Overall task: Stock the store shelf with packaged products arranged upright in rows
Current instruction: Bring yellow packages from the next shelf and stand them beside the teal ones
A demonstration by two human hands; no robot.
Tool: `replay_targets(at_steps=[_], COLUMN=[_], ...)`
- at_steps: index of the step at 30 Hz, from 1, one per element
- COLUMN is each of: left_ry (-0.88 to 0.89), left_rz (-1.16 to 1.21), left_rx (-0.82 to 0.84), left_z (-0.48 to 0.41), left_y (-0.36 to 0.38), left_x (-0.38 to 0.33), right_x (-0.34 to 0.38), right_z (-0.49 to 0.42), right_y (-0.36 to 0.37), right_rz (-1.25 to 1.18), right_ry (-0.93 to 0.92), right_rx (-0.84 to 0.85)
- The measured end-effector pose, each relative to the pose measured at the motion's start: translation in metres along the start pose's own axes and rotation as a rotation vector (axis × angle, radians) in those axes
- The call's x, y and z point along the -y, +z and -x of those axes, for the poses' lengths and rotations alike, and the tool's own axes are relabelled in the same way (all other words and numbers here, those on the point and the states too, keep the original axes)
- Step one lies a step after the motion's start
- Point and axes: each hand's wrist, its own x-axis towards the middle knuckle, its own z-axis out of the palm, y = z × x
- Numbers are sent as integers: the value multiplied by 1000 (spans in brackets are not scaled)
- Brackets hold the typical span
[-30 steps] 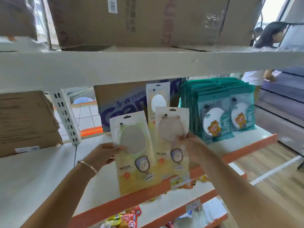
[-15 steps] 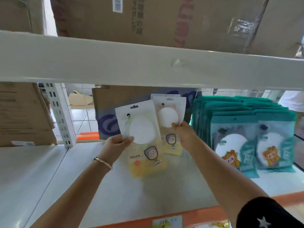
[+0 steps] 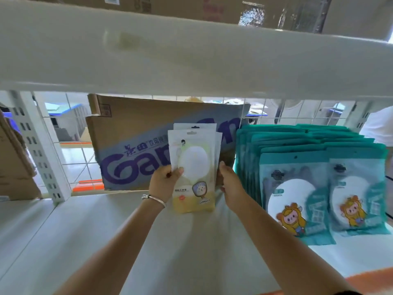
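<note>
Shelf (image 3: 187,248) holds yellow pkts (image 3: 196,160) upright, L grip (image 3: 163,180) & R grip (image 3: 229,182) each pinching pkt edges.

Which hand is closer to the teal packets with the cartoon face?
The right hand. It holds the right edge of the yellow packets, just beside the teal packets. The left hand pinches their left edge, farther away.
</note>
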Motion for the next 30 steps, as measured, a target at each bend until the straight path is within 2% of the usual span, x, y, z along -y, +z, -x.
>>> replay_targets(at_steps=[5, 9, 12, 14, 16, 19, 21, 24, 27, 30], left_ry=[9, 29, 1, 71, 144, 215, 202, 55, -118, -85], left_rz=[-21, -90, -315, -594, -695, -621, -511, -355, -47, -28], left_rx=[-21, 42, 20, 9, -1, -29, -86, -196, -189, -139], left_z=[0, -2, 3, 8, 8, 1, -2, -3, -1, -1], left_y=[15, 15, 14, 17, 20, 20, 21, 25, 32, 42], left_x=[10, 10, 12, 9, 6, 3, 2, 9, 11, 10], right_x=[-17, -26, -26, -22, -17, -10, -7, -6, -5, -4], right_z=[4, -3, -3, -1, -1, -2, -4, -4, -3, -4], right_y=[-9, -5, 0, -1, 0, 3, 5, 6, 12, 19], right_rz=[238, 340, 339, 337, 308, 267, 274, 331, 371, 338], right_ry=[26, -43, -77, -111, -161, -242, -264, -262, -275, -312], right_rx=[238, 145, 139, 150, 166, 168, 179, 220, 241, 195])
